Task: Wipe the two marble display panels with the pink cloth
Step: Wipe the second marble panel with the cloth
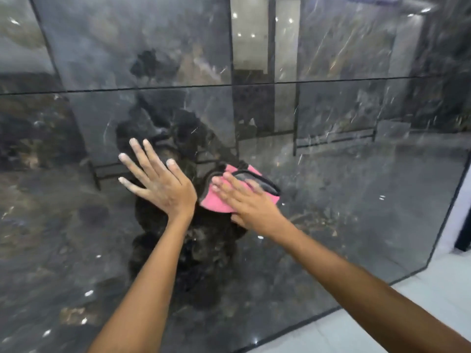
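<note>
- Two dark marble panels met at a thin horizontal seam across the middle of the frame: the lower panel (331, 225) under both hands, the upper panel (127, 47) above it.
- At centre frame the right hand (251, 203) pressed the pink cloth (216, 200) flat on the lower panel, fingers straight and close together, somewhat blurred.
- Just left of it, the left hand (163, 183) lay flat on the stone with fingers spread apart, holding nothing.
- To my eye the job looked far from done.
- Overlapping strokes with even palm pressure would serve best.
- That bracing palm risked leaving fresh prints on polished stone.
- White floor (382, 314) showed at lower right.
</note>
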`<state>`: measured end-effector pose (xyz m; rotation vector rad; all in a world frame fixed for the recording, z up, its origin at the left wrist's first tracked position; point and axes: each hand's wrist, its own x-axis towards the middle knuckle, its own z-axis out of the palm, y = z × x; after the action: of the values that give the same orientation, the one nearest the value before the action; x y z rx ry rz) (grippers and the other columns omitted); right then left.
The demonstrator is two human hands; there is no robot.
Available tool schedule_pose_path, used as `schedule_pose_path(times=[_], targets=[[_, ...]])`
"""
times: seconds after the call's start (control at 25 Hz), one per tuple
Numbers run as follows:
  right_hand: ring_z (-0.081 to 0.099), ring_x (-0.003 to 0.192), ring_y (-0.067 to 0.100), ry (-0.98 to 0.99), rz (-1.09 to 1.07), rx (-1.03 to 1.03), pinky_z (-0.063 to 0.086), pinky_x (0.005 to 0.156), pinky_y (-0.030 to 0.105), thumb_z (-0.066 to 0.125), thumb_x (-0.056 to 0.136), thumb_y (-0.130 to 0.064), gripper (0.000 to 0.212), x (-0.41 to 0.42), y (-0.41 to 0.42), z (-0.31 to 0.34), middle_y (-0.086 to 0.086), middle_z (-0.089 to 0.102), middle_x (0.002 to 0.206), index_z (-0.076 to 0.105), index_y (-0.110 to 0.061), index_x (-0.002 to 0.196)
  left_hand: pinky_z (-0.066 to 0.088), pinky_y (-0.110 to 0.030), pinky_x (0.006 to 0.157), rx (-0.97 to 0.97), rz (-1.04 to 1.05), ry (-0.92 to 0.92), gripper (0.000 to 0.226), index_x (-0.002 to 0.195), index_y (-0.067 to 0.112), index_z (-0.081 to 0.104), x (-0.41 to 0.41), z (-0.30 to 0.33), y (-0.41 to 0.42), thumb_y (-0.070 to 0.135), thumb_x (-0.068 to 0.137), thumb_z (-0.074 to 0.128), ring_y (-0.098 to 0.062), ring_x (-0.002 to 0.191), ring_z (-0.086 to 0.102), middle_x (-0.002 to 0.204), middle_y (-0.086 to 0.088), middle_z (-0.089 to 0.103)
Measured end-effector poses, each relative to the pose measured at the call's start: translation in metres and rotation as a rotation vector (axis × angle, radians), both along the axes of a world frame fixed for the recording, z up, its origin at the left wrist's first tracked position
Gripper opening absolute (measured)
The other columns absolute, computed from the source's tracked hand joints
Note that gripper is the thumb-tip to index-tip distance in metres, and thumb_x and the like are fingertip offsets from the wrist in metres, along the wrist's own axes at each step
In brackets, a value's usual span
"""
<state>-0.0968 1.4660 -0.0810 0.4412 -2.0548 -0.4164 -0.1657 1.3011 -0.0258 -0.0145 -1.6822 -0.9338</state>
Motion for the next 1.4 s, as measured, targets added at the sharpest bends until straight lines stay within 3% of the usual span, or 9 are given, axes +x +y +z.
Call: schedule_pose_path(times=[0.28, 0.44, 0.52, 0.76, 1.0, 1.12, 1.24, 1.32, 1.4], targets=[[0.012, 0.148, 0.036, 0.24, -0.287, -1.276, 0.017, 0.116, 0.054, 0.046, 0.078, -0.03, 0.082, -0.001, 0.149, 0.099, 0.016, 0.019, 0.16, 0.022, -0.001, 0.152, 0.0, -0.056, 0.117, -0.05, 0.046, 0.014, 0.058, 0.154, 0.01, 0.021, 0.004, 0.022, 0.043, 0.023, 0.099, 0.034, -0.033, 0.15, 0.007, 0.163, -0.008, 0.015], [0.04, 0.134, 0.032, -0.065, 0.12, 0.084, 0.024, 0.112, 0.047, 0.072, 0.056, -0.019, 0.095, -0.003, 0.082, 0.032, 0.017, 0.046, 0.146, 0.034, -0.001, 0.142, 0.004, -0.059, 0.117, -0.044, 0.127, -0.053, 0.061, 0.154, 0.006, 0.02, 0.004, 0.02, 0.061, 0.02, 0.098, 0.037, -0.036, 0.149, 0.009, 0.162, -0.012, 0.015], [0.038, 0.137, 0.024, -0.105, 0.199, 0.283, 0.022, 0.115, 0.042, 0.073, 0.054, -0.015, 0.094, 0.004, 0.12, 0.029, 0.009, 0.049, 0.145, 0.039, -0.008, 0.141, 0.004, -0.059, 0.117, -0.058, 0.132, -0.069, 0.061, 0.154, 0.005, 0.019, 0.005, 0.02, 0.061, 0.02, 0.098, 0.037, -0.038, 0.149, 0.009, 0.162, -0.014, 0.015], [0.031, 0.141, 0.03, 0.385, -0.078, -1.289, 0.02, 0.116, 0.051, 0.057, 0.079, -0.026, 0.073, 0.0, 0.172, 0.163, 0.013, 0.036, 0.153, 0.037, -0.006, 0.146, 0.006, -0.058, 0.117, -0.077, 0.168, -0.063, 0.062, 0.154, 0.006, 0.018, 0.003, 0.016, 0.066, 0.02, 0.097, 0.036, -0.036, 0.149, 0.01, 0.162, -0.013, 0.016], [0.029, 0.142, 0.027, -0.132, 0.223, 0.504, 0.022, 0.118, 0.045, 0.069, 0.065, -0.025, 0.091, 0.004, 0.135, 0.048, 0.005, 0.034, 0.155, 0.035, -0.013, 0.148, 0.005, -0.059, 0.117, -0.087, 0.154, -0.055, 0.061, 0.154, 0.004, 0.018, 0.005, 0.013, 0.067, 0.021, 0.098, 0.035, -0.037, 0.149, 0.01, 0.162, -0.013, 0.016], [0.048, 0.125, 0.033, 0.172, 0.037, -0.099, 0.045, 0.099, 0.041, 0.072, 0.064, -0.018, 0.085, 0.002, 0.208, 0.1, 0.017, 0.049, 0.142, 0.039, -0.007, 0.141, 0.004, -0.059, 0.117, -0.102, 0.155, -0.063, 0.06, 0.154, 0.004, 0.017, 0.002, 0.012, 0.067, 0.022, 0.098, 0.031, -0.036, 0.149, 0.009, 0.162, -0.012, 0.015], [0.025, 0.143, 0.033, 0.362, -0.103, -1.047, 0.018, 0.119, 0.047, 0.066, 0.074, -0.017, 0.082, 0.0, 0.201, 0.134, 0.017, 0.032, 0.155, 0.034, -0.007, 0.148, 0.005, -0.059, 0.117, -0.101, 0.152, -0.049, 0.06, 0.154, 0.004, 0.016, 0.001, 0.01, 0.068, 0.022, 0.098, 0.031, -0.036, 0.149, 0.01, 0.162, -0.012, 0.015], [0.027, 0.141, 0.033, 0.242, 0.007, -0.698, 0.005, 0.12, 0.039, 0.07, 0.068, -0.017, 0.086, -0.012, 0.161, 0.093, 0.02, 0.035, 0.152, 0.035, -0.007, 0.147, 0.005, -0.06, 0.117, -0.113, 0.148, -0.049, 0.06, 0.154, 0.004, 0.015, 0.002, 0.009, 0.068, 0.022, 0.099, 0.03, -0.037, 0.149, 0.009, 0.162, -0.012, 0.015], [0.028, 0.14, 0.029, -0.032, 0.2, 0.148, 0.004, 0.12, 0.039, 0.067, 0.065, -0.025, 0.089, -0.003, 0.132, 0.037, 0.011, 0.035, 0.153, 0.034, -0.013, 0.146, 0.005, -0.061, 0.116, -0.12, 0.135, -0.042, 0.06, 0.155, 0.005, 0.013, 0.003, 0.009, 0.068, 0.023, 0.1, 0.029, -0.037, 0.149, 0.009, 0.162, -0.012, 0.014]])
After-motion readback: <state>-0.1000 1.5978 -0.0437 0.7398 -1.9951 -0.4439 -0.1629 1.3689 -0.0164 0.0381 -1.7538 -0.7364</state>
